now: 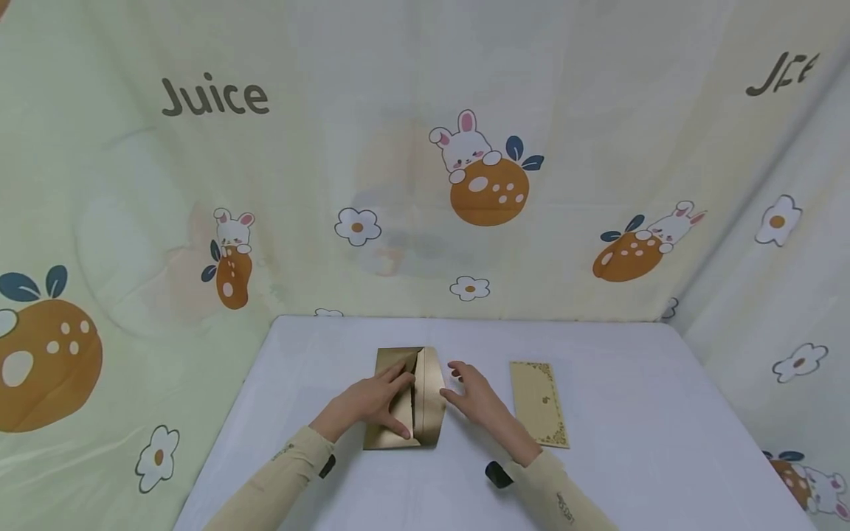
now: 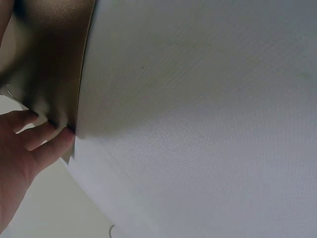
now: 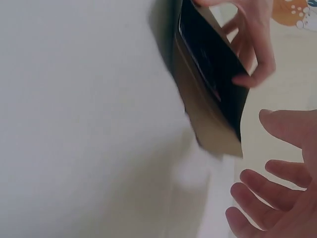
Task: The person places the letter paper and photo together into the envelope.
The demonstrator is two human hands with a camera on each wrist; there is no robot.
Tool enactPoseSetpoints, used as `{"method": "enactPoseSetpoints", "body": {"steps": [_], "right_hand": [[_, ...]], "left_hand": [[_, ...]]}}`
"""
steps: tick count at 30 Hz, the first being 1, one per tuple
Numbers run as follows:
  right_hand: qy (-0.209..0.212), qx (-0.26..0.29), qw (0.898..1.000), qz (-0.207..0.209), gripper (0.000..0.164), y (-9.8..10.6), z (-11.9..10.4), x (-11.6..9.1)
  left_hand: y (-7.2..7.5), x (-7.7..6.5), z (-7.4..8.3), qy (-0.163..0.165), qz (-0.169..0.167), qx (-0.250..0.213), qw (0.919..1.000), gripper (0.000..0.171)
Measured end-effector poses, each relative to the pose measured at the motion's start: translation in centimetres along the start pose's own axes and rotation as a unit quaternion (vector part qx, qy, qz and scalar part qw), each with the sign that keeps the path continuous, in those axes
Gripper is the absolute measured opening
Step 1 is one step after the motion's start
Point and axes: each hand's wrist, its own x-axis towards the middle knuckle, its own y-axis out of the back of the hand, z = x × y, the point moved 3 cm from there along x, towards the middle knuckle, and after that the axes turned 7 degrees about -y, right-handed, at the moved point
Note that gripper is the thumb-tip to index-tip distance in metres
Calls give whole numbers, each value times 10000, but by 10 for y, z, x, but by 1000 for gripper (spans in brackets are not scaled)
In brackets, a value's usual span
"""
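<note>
A gold envelope (image 1: 392, 357) lies on the white table with its flap (image 1: 432, 402) folded out to the right. My left hand (image 1: 372, 400) rests on the envelope's front with spread fingers, the tips by the opening edge. In the right wrist view, the dark inside (image 3: 213, 59) shows through the gaping mouth, and the left thumb (image 3: 247, 80) is at its rim. Apart from the flap, just to its right, my right hand (image 1: 479, 402) holds nothing, its fingers loosely bent. A gold card (image 1: 531, 398) with ornate corners lies to the right of that hand.
The white table (image 1: 637, 413) ends at a printed curtain (image 1: 564, 258) behind it, with more curtain at left and right. Dark wrist-worn devices (image 1: 498, 474) sit at both cuffs.
</note>
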Motion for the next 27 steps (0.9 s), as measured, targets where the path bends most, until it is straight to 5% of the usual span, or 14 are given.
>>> {"method": "enactPoseSetpoints", "body": {"steps": [27], "right_hand": [[-1189,-822,9869,711,68,81,112,-59]], "left_hand": [[-2,-1,-2,-16,18,-243,9997,107]]}}
